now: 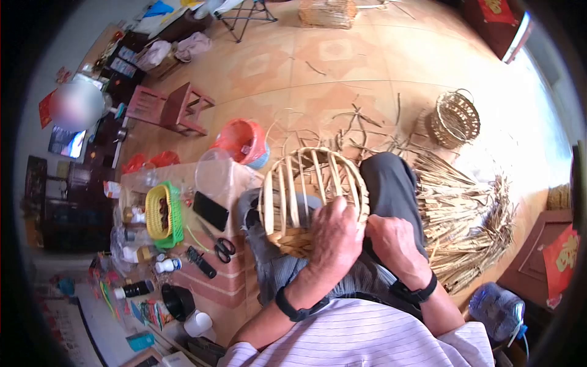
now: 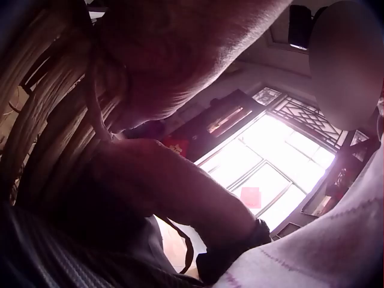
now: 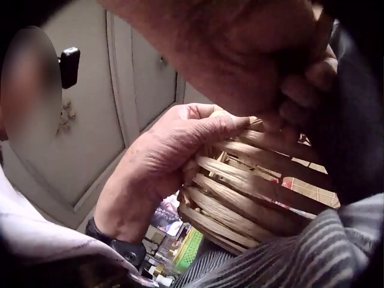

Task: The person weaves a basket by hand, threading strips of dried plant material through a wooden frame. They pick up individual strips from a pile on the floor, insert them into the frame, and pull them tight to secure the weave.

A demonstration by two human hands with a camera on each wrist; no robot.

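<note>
A half-woven basket [image 1: 287, 202] of pale flat strips lies on its side over the person's lap, its open ribs toward the far side. My left hand [image 1: 337, 235] grips its near right edge, and in the right wrist view that thumb presses along the rim beside the woven rows. Close against the same edge is my right hand [image 1: 394, 241], its fingers curled in. A thin weaving strip [image 2: 95, 102] runs to the right hand's fingers in the left wrist view. Most of the right fingertips are hidden.
Left, a low table [image 1: 235, 269] holds scissors [image 1: 224, 249], a phone [image 1: 210, 211] and a green-yellow basket [image 1: 165, 214]. Dry strips [image 1: 458, 214] lie on the floor to the right, near a finished basket [image 1: 455, 119] and a water jug [image 1: 496, 309]. Beyond the table stands a red-lined bucket [image 1: 241, 140].
</note>
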